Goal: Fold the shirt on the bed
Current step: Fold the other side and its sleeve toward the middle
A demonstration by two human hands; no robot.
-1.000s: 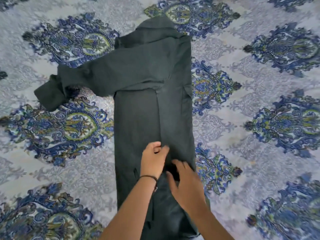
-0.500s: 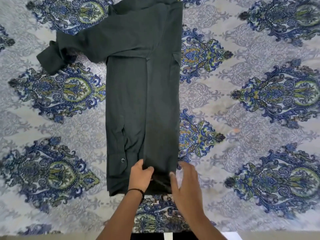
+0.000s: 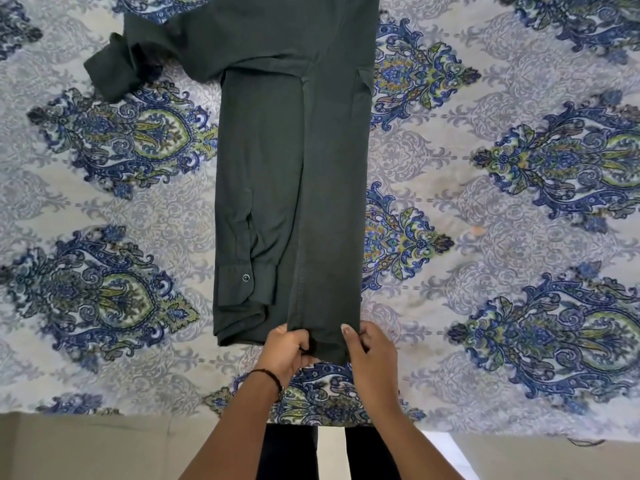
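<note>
The dark green shirt (image 3: pixel 294 168) lies as a long strip on the patterned bed (image 3: pixel 485 202). The left hand (image 3: pixel 285 349) and the right hand (image 3: pixel 369 351) both pinch its near hem. I judge the next move must carry this hem up toward the collar, keeping both edges even

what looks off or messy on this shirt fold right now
One sleeve sticks out untucked at the upper left of the shirt, its cuff bunched on the bedspread. Both hands, left hand and right hand, grip the hem.
</note>
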